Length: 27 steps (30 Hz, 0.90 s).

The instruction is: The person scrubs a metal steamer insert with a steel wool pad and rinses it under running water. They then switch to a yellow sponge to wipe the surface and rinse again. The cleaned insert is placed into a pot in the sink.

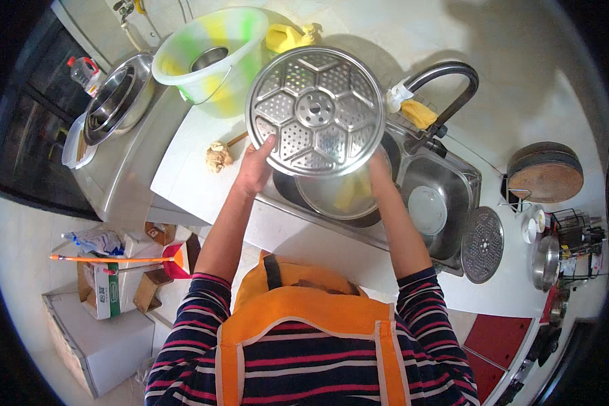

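A round perforated metal steamer tray (315, 110) is held up above the sink. My left hand (256, 166) grips its lower left rim, thumb lying on the top face. At the lower right rim is my right hand (379, 170), its fingers hidden behind the tray. Below, the left basin holds a large round pan (312, 195) with a yellow cloth (352, 190) in it, partly covered by the tray. A white bowl (427, 209) sits in the right basin of the steel sink (411, 167).
A black curved faucet (469, 89) rises behind the sink. Left of the tray stands a striped plastic bucket (210, 56) with a metal bowl inside. Another perforated tray (482, 244) leans at the sink's right edge. A brush-like mop head (218, 156) lies on the white counter (182, 167).
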Available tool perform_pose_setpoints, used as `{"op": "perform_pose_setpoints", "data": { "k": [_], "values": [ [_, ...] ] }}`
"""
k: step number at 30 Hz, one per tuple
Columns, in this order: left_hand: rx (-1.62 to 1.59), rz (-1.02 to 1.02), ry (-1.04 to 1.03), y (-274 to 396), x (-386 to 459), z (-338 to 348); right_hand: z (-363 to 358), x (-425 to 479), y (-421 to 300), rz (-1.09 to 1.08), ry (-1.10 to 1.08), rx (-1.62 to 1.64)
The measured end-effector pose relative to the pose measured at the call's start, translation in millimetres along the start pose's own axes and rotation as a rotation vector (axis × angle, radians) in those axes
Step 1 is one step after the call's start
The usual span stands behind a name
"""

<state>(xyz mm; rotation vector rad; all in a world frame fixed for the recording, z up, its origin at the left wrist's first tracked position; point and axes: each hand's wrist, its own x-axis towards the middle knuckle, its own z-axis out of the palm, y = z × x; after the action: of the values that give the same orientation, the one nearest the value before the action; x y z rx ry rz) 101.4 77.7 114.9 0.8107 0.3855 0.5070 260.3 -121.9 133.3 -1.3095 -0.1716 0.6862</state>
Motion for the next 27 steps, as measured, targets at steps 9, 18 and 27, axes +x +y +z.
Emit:
{"op": "perform_pose_setpoints", "data": {
  "k": [9, 18, 27],
  "values": [
    [0.125, -0.016, -0.014, 13.7, 37.0, -19.6, -6.9, 12.4, 36.5, 0.023, -0.075, 0.316],
    [-0.001, -0.041, 0.007, -51.8, -14.7, 16.9, 31.3, -4.5, 34.9, 0.081, -0.003, 0.217],
    [-0.146, 0.112, 0.154, -58.3, -40.0, 38.6, -48.5, 5.6, 39.4, -0.309, -0.467, -0.986]
  ]
}}
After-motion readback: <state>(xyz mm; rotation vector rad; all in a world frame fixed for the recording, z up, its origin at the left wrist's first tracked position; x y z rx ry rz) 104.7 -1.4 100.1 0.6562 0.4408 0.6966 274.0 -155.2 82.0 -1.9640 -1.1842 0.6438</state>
